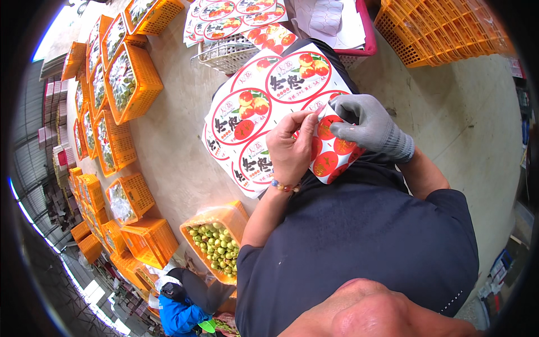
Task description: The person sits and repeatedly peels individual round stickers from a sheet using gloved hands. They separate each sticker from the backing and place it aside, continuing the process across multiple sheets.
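My left hand [292, 141], bare with a bead bracelet, pinches a small reddish sticker [321, 110] between thumb and forefinger. My right hand [368, 122] wears a grey knit glove; its thumb and fingers stand apart beside that sticker, the thumb over a sheet of round red stickers [326, 164] with gold print. This sheet lies under both hands, partly covered by the left. Beneath it, large white sheets of oval fruit labels [290, 107] spread over my lap. One round red sticker [244, 129] sits on an oval label.
More label sheets [236, 19] rest on a white plastic basket [229, 54]; a pink crate [367, 25] holds white paper. Orange crates [145, 80] line the left, and stacked crates [438, 33] stand upper right. Green fruit [214, 246] fills a nearby crate. A person in blue [181, 316] is lower left.
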Demonstrator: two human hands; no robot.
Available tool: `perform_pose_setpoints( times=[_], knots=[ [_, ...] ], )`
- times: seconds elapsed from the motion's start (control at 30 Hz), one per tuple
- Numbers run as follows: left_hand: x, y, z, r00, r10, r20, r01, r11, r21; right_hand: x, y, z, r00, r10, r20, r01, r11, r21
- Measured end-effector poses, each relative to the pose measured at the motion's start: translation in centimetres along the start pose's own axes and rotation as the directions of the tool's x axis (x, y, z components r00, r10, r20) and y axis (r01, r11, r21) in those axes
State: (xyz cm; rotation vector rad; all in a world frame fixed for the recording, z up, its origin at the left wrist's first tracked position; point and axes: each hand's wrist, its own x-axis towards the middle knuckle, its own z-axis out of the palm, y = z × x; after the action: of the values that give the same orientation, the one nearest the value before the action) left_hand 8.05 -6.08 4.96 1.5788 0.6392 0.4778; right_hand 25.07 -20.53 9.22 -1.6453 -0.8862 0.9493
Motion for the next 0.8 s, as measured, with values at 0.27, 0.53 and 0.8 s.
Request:
perform_pose_setpoints(
  times=[0.27, 0.53, 0.8],
  knots=[
    [5.3, 0.9, -0.6, 0.746, 0.658, -0.105, -0.497, 0.654, 0.571, -1.8, 2.8, -3.6, 0.990, 0.117, -0.073, -0.093, 0.958, 0.272],
    [8.1, -0.9, -0.4, 0.545, 0.683, 0.485, -0.690, 0.037, 0.723, -2.8, 4.0, -6.0, 0.964, 0.199, -0.177, -0.145, 0.950, 0.277],
    [8.2, -2.5, 0.0, 0.609, 0.541, 0.580, -0.707, 0.041, 0.706, -2.7, 4.1, -5.9, 0.961, 0.201, -0.191, -0.131, 0.936, 0.327]
  ],
)
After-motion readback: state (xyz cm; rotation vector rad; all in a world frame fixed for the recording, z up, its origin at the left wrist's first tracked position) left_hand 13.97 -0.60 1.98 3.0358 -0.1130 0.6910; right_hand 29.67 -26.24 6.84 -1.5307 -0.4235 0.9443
